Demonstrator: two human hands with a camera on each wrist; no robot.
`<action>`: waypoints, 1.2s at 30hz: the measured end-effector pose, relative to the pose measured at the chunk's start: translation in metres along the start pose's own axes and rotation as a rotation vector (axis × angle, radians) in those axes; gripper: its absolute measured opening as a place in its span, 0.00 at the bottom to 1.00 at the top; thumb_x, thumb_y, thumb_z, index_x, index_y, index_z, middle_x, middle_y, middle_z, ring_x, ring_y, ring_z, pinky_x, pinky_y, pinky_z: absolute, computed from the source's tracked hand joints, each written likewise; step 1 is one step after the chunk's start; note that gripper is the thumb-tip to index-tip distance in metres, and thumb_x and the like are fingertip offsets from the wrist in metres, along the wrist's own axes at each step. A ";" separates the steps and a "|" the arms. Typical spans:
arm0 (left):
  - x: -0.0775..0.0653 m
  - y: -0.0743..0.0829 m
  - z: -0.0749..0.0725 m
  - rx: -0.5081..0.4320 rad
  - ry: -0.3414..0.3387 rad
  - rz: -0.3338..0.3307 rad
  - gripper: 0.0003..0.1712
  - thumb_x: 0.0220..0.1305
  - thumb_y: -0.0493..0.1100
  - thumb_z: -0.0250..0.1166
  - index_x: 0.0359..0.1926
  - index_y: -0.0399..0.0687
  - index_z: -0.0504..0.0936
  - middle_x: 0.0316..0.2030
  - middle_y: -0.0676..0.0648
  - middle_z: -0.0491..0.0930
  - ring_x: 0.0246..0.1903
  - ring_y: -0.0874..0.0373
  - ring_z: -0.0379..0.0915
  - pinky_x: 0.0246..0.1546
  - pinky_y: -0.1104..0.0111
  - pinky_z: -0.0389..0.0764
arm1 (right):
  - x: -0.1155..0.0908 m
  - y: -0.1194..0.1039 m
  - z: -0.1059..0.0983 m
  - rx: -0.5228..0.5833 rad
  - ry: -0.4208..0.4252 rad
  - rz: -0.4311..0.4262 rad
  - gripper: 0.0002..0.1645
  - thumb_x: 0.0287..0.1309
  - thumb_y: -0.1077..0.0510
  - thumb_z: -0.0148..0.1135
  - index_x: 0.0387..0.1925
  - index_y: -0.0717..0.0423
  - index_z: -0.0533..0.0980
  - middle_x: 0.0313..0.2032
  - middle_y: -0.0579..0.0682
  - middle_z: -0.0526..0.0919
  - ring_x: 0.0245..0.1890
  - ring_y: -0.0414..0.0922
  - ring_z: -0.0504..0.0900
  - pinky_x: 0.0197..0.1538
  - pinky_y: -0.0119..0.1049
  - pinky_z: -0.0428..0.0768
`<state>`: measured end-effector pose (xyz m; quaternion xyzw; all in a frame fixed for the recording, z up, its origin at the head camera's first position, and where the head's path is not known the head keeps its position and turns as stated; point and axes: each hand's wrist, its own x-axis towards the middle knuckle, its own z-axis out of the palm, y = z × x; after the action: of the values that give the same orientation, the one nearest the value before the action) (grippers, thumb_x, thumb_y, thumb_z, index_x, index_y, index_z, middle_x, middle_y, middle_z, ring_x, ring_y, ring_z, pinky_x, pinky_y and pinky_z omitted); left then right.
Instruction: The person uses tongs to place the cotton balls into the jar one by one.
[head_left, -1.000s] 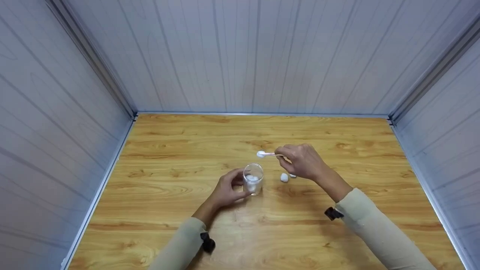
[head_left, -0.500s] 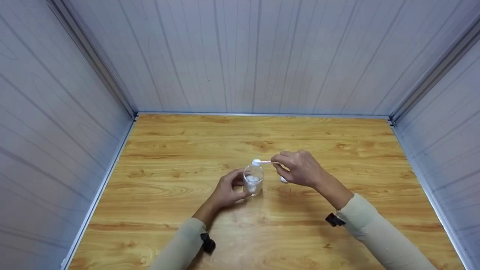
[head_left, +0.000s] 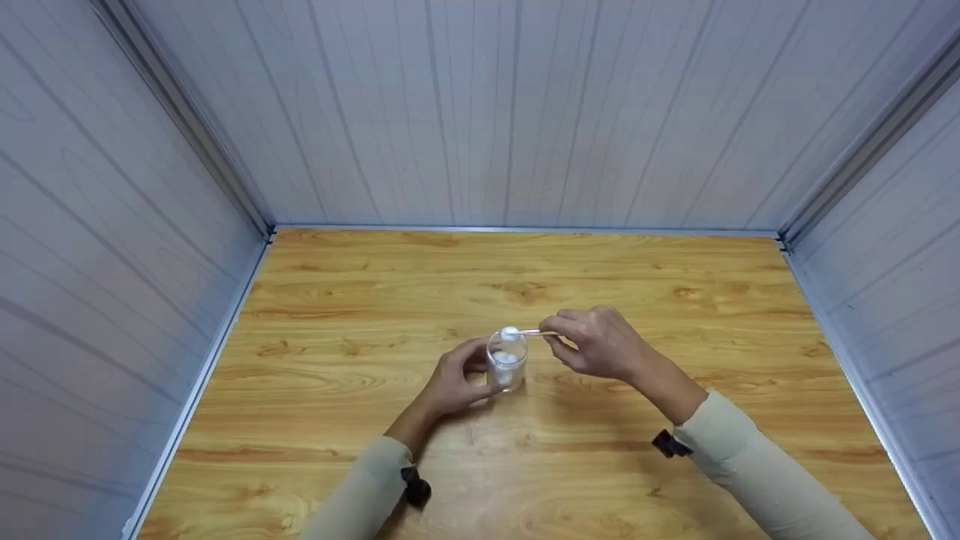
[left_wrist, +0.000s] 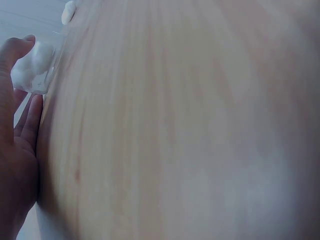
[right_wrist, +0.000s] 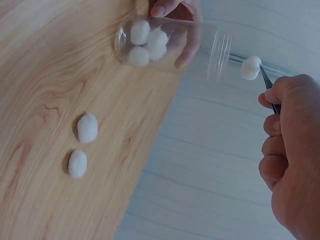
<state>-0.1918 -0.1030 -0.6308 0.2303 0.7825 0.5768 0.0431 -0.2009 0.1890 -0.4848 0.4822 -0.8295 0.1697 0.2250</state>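
Observation:
My left hand grips a clear cup that stands on the table, thumb on the near side and fingers behind it. Three cotton balls show at the bottom of the cup in the right wrist view. To the right, my right hand pinches a pair of tweezers between thumb and fingers. A single cotton ball is held at the tweezers' tips, just outside the cup's mouth in that view. From the head, this ball overlaps the cup's far rim.
Two loose cotton balls, a nearer one and another, lie on the wooden table beside the cup; the right hand hides them from the head view. Pale panels, including the back wall, enclose the table on three sides.
My right hand has come down and slightly left, bringing the tweezers and cotton ball from behind the cup to its rim. My left hand and the cup have stayed still.

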 end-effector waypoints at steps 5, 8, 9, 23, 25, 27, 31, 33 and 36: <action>0.000 -0.002 0.001 0.005 0.006 0.007 0.41 0.61 0.37 0.86 0.73 0.37 0.81 0.62 0.35 0.88 0.61 0.47 0.87 0.64 0.60 0.94 | -0.001 0.001 -0.002 0.008 -0.015 0.003 0.08 0.64 0.64 0.77 0.44 0.54 0.88 0.31 0.49 0.92 0.16 0.39 0.78 0.18 0.34 0.76; 0.001 -0.003 0.001 0.000 0.013 0.019 0.40 0.60 0.36 0.86 0.72 0.36 0.81 0.61 0.34 0.88 0.60 0.45 0.87 0.63 0.59 0.94 | -0.002 0.002 -0.002 0.020 -0.014 0.006 0.06 0.65 0.63 0.75 0.43 0.54 0.88 0.31 0.49 0.92 0.16 0.39 0.79 0.18 0.34 0.76; 0.001 -0.004 0.001 -0.003 0.013 0.020 0.40 0.60 0.36 0.86 0.72 0.35 0.81 0.61 0.34 0.88 0.60 0.44 0.88 0.63 0.58 0.94 | -0.002 0.003 -0.002 0.023 -0.013 0.006 0.06 0.65 0.63 0.75 0.43 0.54 0.88 0.31 0.49 0.92 0.16 0.39 0.79 0.18 0.34 0.76; 0.000 -0.001 0.000 -0.016 0.002 0.004 0.40 0.61 0.35 0.84 0.73 0.35 0.80 0.60 0.33 0.88 0.61 0.40 0.87 0.65 0.56 0.93 | -0.004 0.005 -0.002 0.012 -0.006 -0.007 0.06 0.65 0.63 0.74 0.43 0.54 0.88 0.31 0.48 0.92 0.16 0.38 0.78 0.17 0.34 0.76; -0.001 -0.001 0.000 -0.020 0.002 -0.002 0.40 0.61 0.35 0.84 0.73 0.35 0.80 0.60 0.33 0.88 0.61 0.40 0.87 0.66 0.56 0.93 | -0.005 0.006 -0.002 0.007 -0.006 -0.008 0.06 0.65 0.63 0.74 0.43 0.54 0.87 0.31 0.48 0.92 0.15 0.38 0.78 0.17 0.34 0.75; -0.001 -0.001 0.000 -0.019 0.004 -0.006 0.40 0.61 0.35 0.84 0.73 0.35 0.80 0.60 0.33 0.88 0.61 0.41 0.87 0.65 0.56 0.93 | -0.006 0.008 -0.003 0.000 -0.011 -0.007 0.05 0.66 0.63 0.73 0.43 0.54 0.87 0.31 0.48 0.93 0.15 0.38 0.77 0.17 0.34 0.75; -0.001 -0.001 0.001 -0.009 0.005 0.000 0.40 0.60 0.34 0.83 0.72 0.36 0.80 0.60 0.33 0.88 0.61 0.41 0.87 0.65 0.59 0.93 | -0.011 0.012 -0.007 -0.011 -0.026 0.005 0.06 0.67 0.63 0.74 0.44 0.54 0.88 0.32 0.49 0.93 0.14 0.38 0.76 0.17 0.34 0.74; -0.001 -0.001 0.001 -0.008 0.002 -0.004 0.40 0.60 0.34 0.83 0.73 0.36 0.80 0.60 0.34 0.88 0.61 0.42 0.87 0.65 0.62 0.93 | -0.014 0.014 -0.008 -0.018 -0.030 0.013 0.07 0.65 0.64 0.75 0.44 0.54 0.88 0.32 0.49 0.93 0.14 0.38 0.75 0.17 0.33 0.73; 0.000 0.000 0.001 -0.011 0.002 -0.011 0.40 0.60 0.34 0.84 0.73 0.36 0.80 0.61 0.34 0.88 0.61 0.44 0.88 0.65 0.65 0.92 | -0.020 0.018 -0.009 -0.033 -0.034 0.026 0.09 0.62 0.65 0.77 0.43 0.54 0.87 0.31 0.49 0.93 0.14 0.38 0.75 0.17 0.31 0.71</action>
<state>-0.1912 -0.1024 -0.6310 0.2254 0.7807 0.5810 0.0467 -0.2064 0.2168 -0.4891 0.4704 -0.8421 0.1509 0.2166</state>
